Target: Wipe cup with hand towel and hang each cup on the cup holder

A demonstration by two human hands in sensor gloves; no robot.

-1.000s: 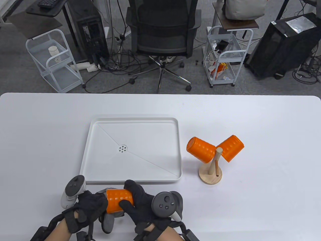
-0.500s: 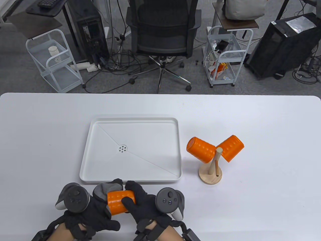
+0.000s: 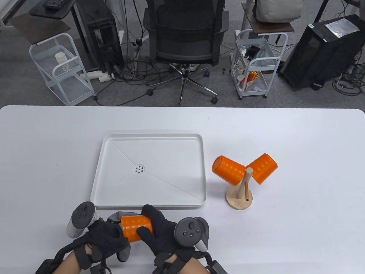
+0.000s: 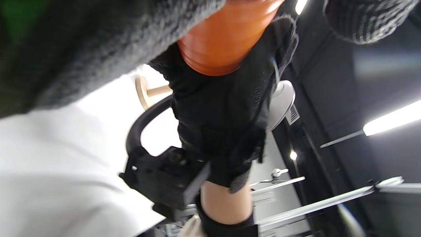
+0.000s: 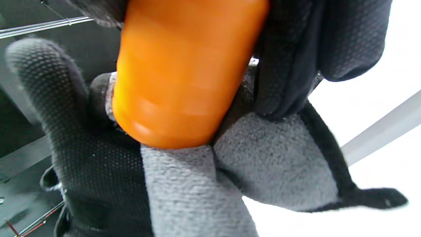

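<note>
An orange ribbed cup (image 3: 136,228) lies sideways between my two hands, just in front of the tray. My right hand (image 3: 155,229) grips its right half, thumb over the top. My left hand (image 3: 107,238) holds a grey hand towel (image 3: 115,217) wrapped round the cup's left end. In the right wrist view the cup (image 5: 184,75) is bedded in the towel (image 5: 279,164). In the left wrist view the towel (image 4: 98,49) covers one end of the cup (image 4: 227,42). A wooden cup holder (image 3: 239,198) at the right carries two more orange cups (image 3: 228,169) (image 3: 263,168).
A white drain tray (image 3: 98,182) lies in the middle of the table, right behind my hands, with nothing in it. The cup holder stands just right of the tray. An office chair (image 3: 185,34) and carts stand beyond the table's far edge.
My left hand rolled its wrist outward with the towel round the cup's end, then rolled back. The cup and my right hand stayed almost in place.
</note>
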